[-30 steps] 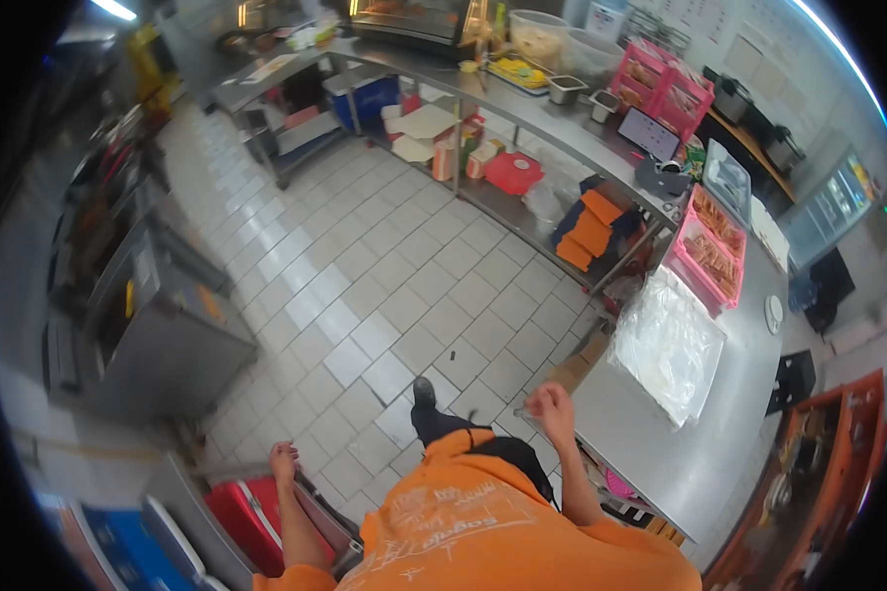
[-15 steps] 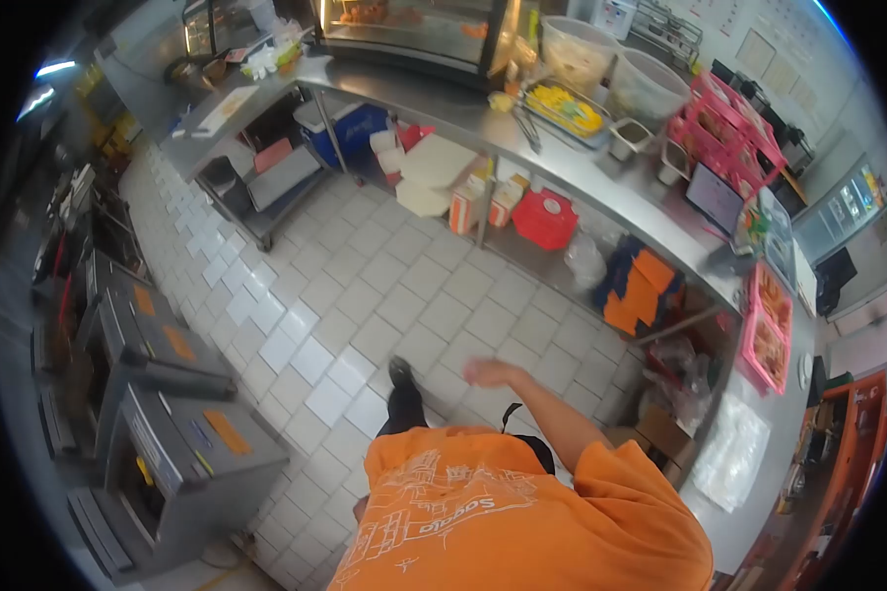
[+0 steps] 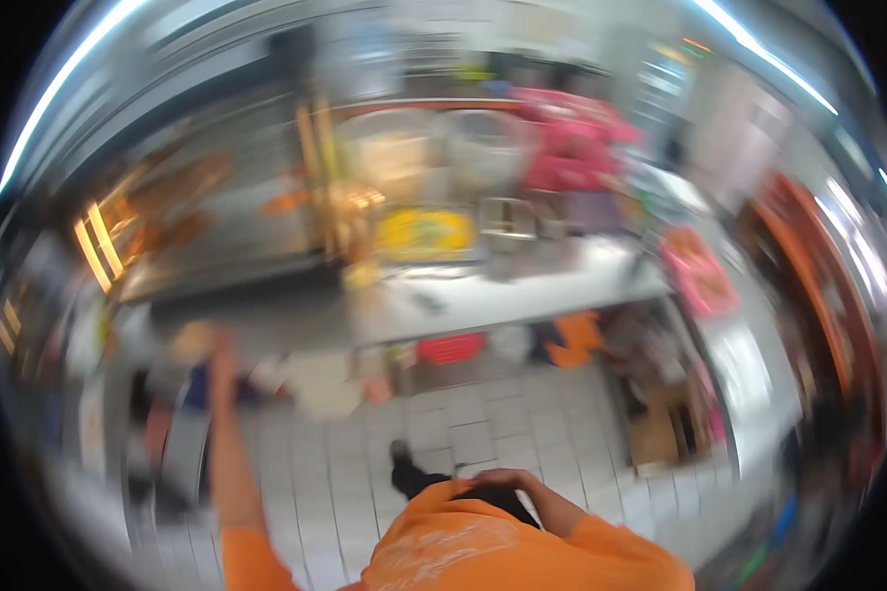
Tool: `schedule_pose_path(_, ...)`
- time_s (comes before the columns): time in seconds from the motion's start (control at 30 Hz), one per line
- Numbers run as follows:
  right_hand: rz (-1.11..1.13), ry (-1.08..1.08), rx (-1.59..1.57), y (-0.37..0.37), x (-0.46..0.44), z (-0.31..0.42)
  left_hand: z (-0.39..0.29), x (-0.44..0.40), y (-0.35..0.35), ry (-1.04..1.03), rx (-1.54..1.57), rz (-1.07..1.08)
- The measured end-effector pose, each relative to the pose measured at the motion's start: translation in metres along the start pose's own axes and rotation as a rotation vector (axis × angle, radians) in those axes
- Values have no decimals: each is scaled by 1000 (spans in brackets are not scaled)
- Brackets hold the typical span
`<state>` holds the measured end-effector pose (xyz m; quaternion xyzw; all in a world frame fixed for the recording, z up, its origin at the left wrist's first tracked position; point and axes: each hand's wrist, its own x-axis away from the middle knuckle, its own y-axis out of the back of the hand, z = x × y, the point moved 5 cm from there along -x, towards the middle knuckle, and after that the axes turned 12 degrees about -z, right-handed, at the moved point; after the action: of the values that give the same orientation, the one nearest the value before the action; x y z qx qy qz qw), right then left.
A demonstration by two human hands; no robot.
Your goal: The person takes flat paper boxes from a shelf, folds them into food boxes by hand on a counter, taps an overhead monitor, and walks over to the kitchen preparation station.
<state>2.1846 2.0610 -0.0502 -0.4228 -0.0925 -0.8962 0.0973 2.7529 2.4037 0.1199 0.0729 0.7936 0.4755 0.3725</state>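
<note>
The left hand [image 3: 223, 345] is stretched forward at the end of a straight arm, smeared by motion; whether its fingers are closed or loose, I cannot tell. A pale, rounded, tan-coloured thing [image 3: 193, 340] lies right by it, near the counter's front edge toward the left; touching or held is unclear. Half a second ago that arm was mostly hidden at the person's side; now it reaches out, so the work has moved up to the counter. The right hand [image 3: 501, 479], out over the floor before, now rests at the waist against dark cloth, its grip unclear.

Beyond the left hand stands a glass-fronted display case [image 3: 222, 212] glowing with warm light. Right of it, the smooth, shiny metal counter [image 3: 522, 300] carries a shallow tray of something bright yellow [image 3: 424, 234], boxy metal containers [image 3: 508, 222] and, toward the back edge, round clear plastic tubs [image 3: 389, 163]. Pink lattice-sided baskets [image 3: 572, 138] stand near the back right corner. Below, pale square tiles [image 3: 458, 424] cover the floor.
</note>
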Motion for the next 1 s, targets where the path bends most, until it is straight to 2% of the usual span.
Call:
schedule_pose_path(0.03,-109,-161,-243,-6,-45,-22,70,-39,-27,276,647,-114)
schedule_pose_path(0.07,-209,-57,-319,3,-60,3,133,-84,-61,631,1267,-133)
schedule_pose_path(0.1,-285,34,-364,7,-62,19,165,-139,-65,726,1156,-125)
schedule_pose_path(0.13,-345,32,-444,9,-60,30,187,-180,-61,857,1041,-222)
schedule_pose_path(0.17,-454,-62,-444,15,-60,45,132,-211,-8,856,922,-533)
schedule_pose_path(0.23,-661,-199,-431,18,-72,45,111,-278,-42,771,941,-471)
schedule_pose_path(0.3,-789,-283,-598,0,-70,40,111,-317,-62,700,899,-457)
schedule_pose_path(0.43,-849,-547,-700,-62,-63,21,163,-334,-72,608,766,-495)
schedule_pose_path(0.5,-1001,-628,-760,-98,-60,30,200,-344,-69,541,689,-506)
schedule_pose_path(0.53,-996,-631,-765,-128,-73,33,218,-348,-64,513,652,-525)
schedule_pose_path(0.6,-1213,-408,-955,-179,-101,17,247,-345,-56,481,584,-572)
schedule_pose_path(0.67,-1123,-522,-1266,-212,-92,101,267,-353,-55,429,527,-621)
schedule_pose_path(0.8,-1143,-625,-1383,-310,-129,160,270,-384,-60,242,438,-646)
schedule_pose_path(0.87,-1093,-658,-1151,-338,-135,186,267,-392,-55,153,390,-675)
schedule_pose_path(1.0,-1278,-645,-1477,-449,-204,131,248,-392,-45,12,297,-766)
